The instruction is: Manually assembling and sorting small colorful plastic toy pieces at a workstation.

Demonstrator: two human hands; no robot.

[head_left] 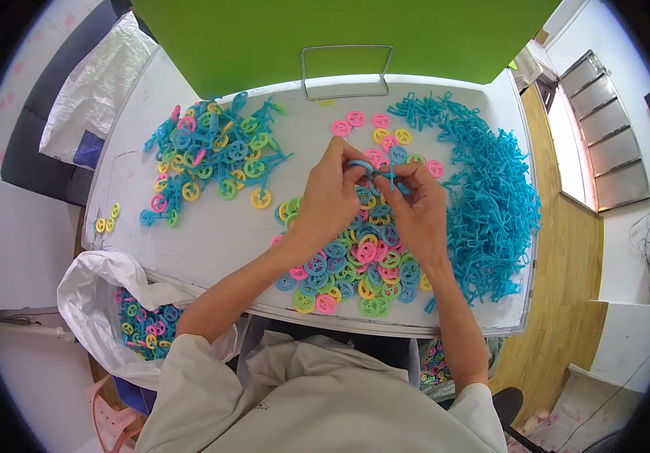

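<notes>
Over the middle of the table my two hands meet. My left hand [331, 192] pinches a small blue plastic wheel [358, 164] by its rim. The fingers of my right hand [418, 208] are closed on a thin blue plastic stick [392, 178], its end close to the wheel; fingertips hide where the two meet. A blue wheel [398, 155] shows at the stick's top, whether joined to it I cannot tell. Beneath my hands spreads a heap of pink, yellow, green and blue wheels [366, 253]. To the right lies a big heap of blue sticks [491, 204].
At the left of the white table [212, 253] is a pile of wheels joined to blue sticks [215, 143]. A white sack [87, 283] of similar pieces stands at the table's front left. A green panel [264, 45] with a wire stand [348, 96] borders the far edge.
</notes>
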